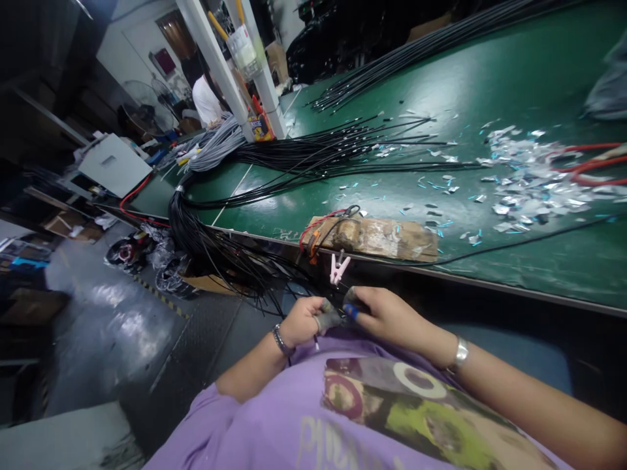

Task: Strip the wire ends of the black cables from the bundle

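Both my hands meet in front of my purple shirt, just below the table edge. My left hand (pixel 311 320) is closed in a pinch, with a short dark cable end with a pale tip (pixel 316 342) sticking out below it. Close on its right, my right hand (pixel 375 312) has its fingers pressed together, with blue wrapping on one finger; what lies between them is too small to make out. Just above the hands, a pale pink clip (pixel 339 268) hangs at the table edge beside a worn wooden board (pixel 386 239).
Black cables (pixel 313 153) spread over the green table (pixel 490 85) and hang over its edge at the left. Foil scraps (pixel 533 176) and red-handled tools (pixel 595 171) lie at the right. A metal post (pixel 215 65) stands behind, near a person in white (pixel 206 101).
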